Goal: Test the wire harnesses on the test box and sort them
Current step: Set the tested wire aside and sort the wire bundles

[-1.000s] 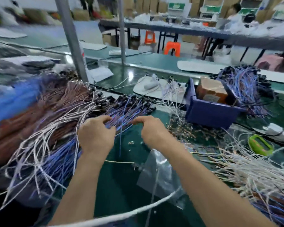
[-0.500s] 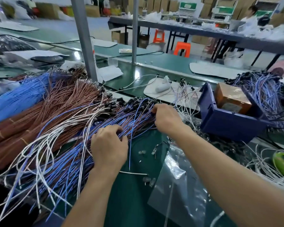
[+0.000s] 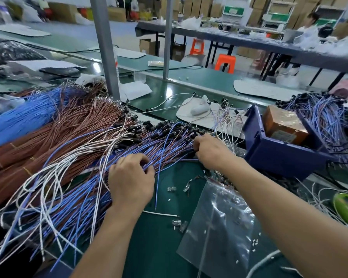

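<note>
Harnesses (image 3: 165,149) lie fanned across the desk's left side, black connectors (image 3: 169,127) toward the far edge. Your left hand (image 3: 131,181) curls its fingers (image 3: 147,167) round the blue wires mid-length; your right hand (image 3: 211,149) grips the connector ends. Judged light, limp, tangle-prone: take 1 by its rigid connector, not the wire, and draw slowly.

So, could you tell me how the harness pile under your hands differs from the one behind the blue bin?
The near pile lies fanned out straight on the green mat; the far pile is a looped heap behind the blue bin. White wires lie across the near pile; none show on the far pile. Both have bluish wires and black connectors.
</note>
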